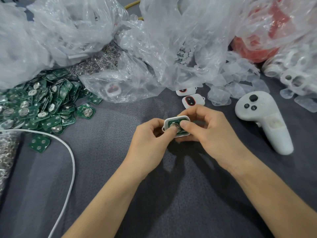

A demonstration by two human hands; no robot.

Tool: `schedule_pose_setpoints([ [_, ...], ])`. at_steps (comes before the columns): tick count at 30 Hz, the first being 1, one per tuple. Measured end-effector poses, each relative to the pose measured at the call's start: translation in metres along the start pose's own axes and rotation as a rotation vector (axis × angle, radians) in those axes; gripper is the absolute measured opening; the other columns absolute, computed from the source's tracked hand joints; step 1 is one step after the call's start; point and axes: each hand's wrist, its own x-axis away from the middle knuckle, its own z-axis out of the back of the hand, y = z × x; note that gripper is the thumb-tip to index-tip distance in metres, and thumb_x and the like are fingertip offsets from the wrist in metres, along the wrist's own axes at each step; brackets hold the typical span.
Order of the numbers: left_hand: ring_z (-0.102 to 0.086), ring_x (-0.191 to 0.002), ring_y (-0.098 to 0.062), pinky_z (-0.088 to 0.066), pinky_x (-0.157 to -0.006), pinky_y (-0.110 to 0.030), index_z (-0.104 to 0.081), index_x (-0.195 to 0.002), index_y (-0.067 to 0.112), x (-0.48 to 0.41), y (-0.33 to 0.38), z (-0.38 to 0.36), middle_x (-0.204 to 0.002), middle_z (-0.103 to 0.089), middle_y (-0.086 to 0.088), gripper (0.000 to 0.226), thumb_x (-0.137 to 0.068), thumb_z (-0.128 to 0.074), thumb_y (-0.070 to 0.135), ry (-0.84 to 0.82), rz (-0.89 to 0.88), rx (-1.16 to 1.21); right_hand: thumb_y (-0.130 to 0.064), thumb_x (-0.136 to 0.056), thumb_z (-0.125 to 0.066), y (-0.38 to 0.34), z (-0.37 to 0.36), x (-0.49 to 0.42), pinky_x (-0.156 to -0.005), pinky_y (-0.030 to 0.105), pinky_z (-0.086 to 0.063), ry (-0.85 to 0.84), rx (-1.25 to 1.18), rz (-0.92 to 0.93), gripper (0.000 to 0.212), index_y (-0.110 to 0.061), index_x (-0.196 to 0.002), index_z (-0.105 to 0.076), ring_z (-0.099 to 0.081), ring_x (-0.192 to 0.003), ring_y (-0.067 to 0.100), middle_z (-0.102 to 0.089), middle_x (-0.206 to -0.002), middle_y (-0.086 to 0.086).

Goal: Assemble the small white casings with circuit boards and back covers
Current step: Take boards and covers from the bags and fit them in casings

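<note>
Both hands are closed on one small white casing (171, 118), held up between them. The left hand (151, 134) pinches its left edge, thumb on the coin cell (176, 126). The right hand (205, 129) grips the right side, thumb on the green circuit board (172, 121) seated inside. Probably light, stiff, thin-walled plastic: hold the outer rim, press the board edges. Spare boards (42, 103) are piled well left of the left hand.
</note>
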Motion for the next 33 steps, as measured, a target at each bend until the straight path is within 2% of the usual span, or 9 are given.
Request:
schedule_pose_setpoints([
  [4, -0.059, -0.069, -0.006, -0.047, -0.066, -0.021, -0.069, -0.086, 0.014, -0.0001, 0.0008, 0.0004, -0.074, -0.070, -0.002, 0.008, -0.089, -0.063, 0.017, -0.022, -0.002, 0.014, 0.003, -0.088, -0.060, -0.0026, 0.0006, 0.0007, -0.066, 0.032, -0.059, -0.009, -0.009, 0.014, 0.013, -0.007, -0.090, -0.067, -0.071, -0.082, 0.021, -0.071, -0.088, 0.010],
  [7, -0.063, -0.073, -0.007, -0.051, -0.073, -0.025, -0.070, -0.090, 0.010, -0.0014, 0.0017, 0.0019, -0.081, -0.073, -0.006, 0.007, -0.089, -0.064, 0.014, -0.023, -0.017, 0.070, 0.004, -0.087, -0.060, -0.0062, 0.0032, 0.0013, -0.068, 0.031, -0.059, -0.024, -0.058, 0.015, 0.012, -0.004, -0.095, -0.066, -0.071, -0.086, 0.022, -0.072, -0.091, 0.011],
  [10, -0.064, -0.075, -0.010, -0.052, -0.075, -0.027, -0.069, -0.090, 0.008, -0.0033, 0.0012, 0.0034, -0.084, -0.073, -0.010, 0.007, -0.089, -0.064, 0.012, 0.015, -0.044, 0.101, 0.008, -0.085, -0.061, -0.0082, 0.0023, 0.0024, -0.072, 0.030, -0.058, -0.052, -0.104, 0.014, 0.021, -0.003, -0.101, -0.065, -0.071, -0.089, 0.022, -0.072, -0.095, 0.012],
  [15, -0.064, -0.069, -0.005, -0.051, -0.068, -0.017, -0.069, -0.084, 0.013, -0.0041, -0.0016, 0.0021, -0.075, -0.072, 0.001, 0.005, -0.088, -0.066, 0.013, 0.031, -0.046, 0.105, 0.007, -0.087, -0.058, -0.0069, 0.0002, 0.0023, -0.070, 0.026, -0.058, -0.017, -0.111, -0.010, 0.024, -0.007, -0.104, -0.068, -0.071, -0.088, 0.021, -0.072, -0.096, 0.010],
  [23, -0.061, -0.065, -0.005, -0.048, -0.063, -0.018, -0.067, -0.077, 0.022, -0.0027, -0.0047, -0.0003, -0.074, -0.071, -0.001, 0.010, -0.085, -0.069, 0.017, 0.063, -0.063, -0.006, 0.008, -0.088, -0.058, -0.0027, -0.0028, 0.0013, -0.065, 0.024, -0.057, 0.046, -0.031, -0.018, 0.023, -0.012, -0.095, -0.069, -0.072, -0.079, 0.017, -0.073, -0.084, 0.005],
  [28, -0.059, -0.064, -0.008, -0.048, -0.062, -0.025, -0.067, -0.076, 0.021, -0.0032, -0.0054, -0.0015, -0.073, -0.069, -0.005, 0.009, -0.084, -0.069, 0.018, 0.089, -0.070, -0.046, 0.006, -0.089, -0.058, -0.0003, -0.0048, 0.0015, -0.066, 0.026, -0.058, 0.062, 0.054, -0.012, 0.025, -0.017, -0.094, -0.068, -0.072, -0.075, 0.016, -0.073, -0.081, 0.001],
  [31, -0.062, -0.068, -0.014, -0.051, -0.068, -0.036, -0.068, -0.079, 0.019, -0.0031, -0.0045, -0.0011, -0.076, -0.071, -0.008, 0.007, -0.085, -0.069, 0.018, 0.084, -0.059, -0.031, 0.006, -0.088, -0.058, -0.0021, -0.0030, 0.0016, -0.066, 0.024, -0.057, 0.041, -0.022, -0.032, 0.024, -0.016, -0.093, -0.069, -0.072, -0.078, 0.016, -0.074, -0.084, 0.003],
  [33, -0.062, -0.068, -0.013, -0.052, -0.070, -0.037, -0.068, -0.080, 0.019, -0.0028, -0.0037, -0.0004, -0.077, -0.071, -0.007, 0.006, -0.086, -0.068, 0.018, 0.068, -0.062, -0.026, 0.005, -0.088, -0.059, -0.0032, -0.0025, 0.0017, -0.066, 0.024, -0.057, 0.039, -0.079, -0.051, 0.020, -0.011, -0.094, -0.070, -0.072, -0.079, 0.018, -0.074, -0.086, 0.007],
])
